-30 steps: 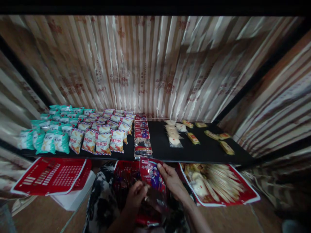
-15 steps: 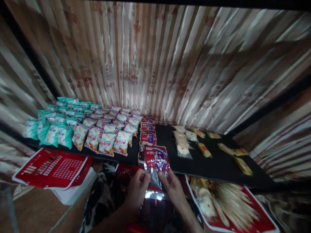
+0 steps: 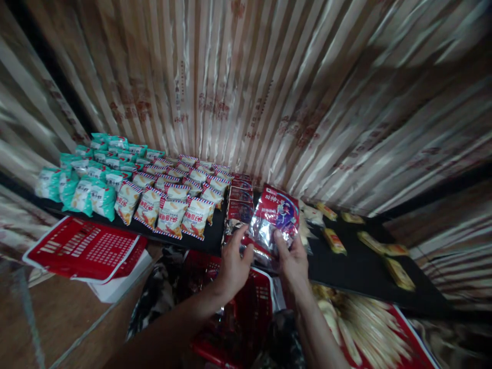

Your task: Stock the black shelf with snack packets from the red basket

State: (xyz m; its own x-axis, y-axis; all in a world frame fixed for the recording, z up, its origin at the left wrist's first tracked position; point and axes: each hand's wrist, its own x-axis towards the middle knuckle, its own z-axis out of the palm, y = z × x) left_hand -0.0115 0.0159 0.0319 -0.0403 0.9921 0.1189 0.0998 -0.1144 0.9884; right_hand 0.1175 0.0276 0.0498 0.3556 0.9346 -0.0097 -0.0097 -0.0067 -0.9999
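My right hand (image 3: 294, 259) grips the lower edge of a red and silver snack packet (image 3: 277, 207), its thumb across the front. The packet is tilted over the black shelf (image 3: 269, 260), right of a row of similar red packets (image 3: 240, 196). My left hand (image 3: 233, 264) is at the near end of that row, left of the held packet. Its index finger and thumb are apart, with nothing visible between them; whether a fingertip touches a packet I cannot tell.
White striped snack bags (image 3: 171, 218) and teal bags (image 3: 102, 197) fill the shelf's left. Yellow packets (image 3: 334, 241) lie to the right. Below are a red basket (image 3: 265, 287), an upturned red basket (image 3: 82, 248) and another red basket (image 3: 409, 328) holding long pale packs (image 3: 369, 323).
The red packet has gone up and right in my right hand, over the shelf. My left hand has come off it and reached forward with its fingers apart. The view has shifted slightly.
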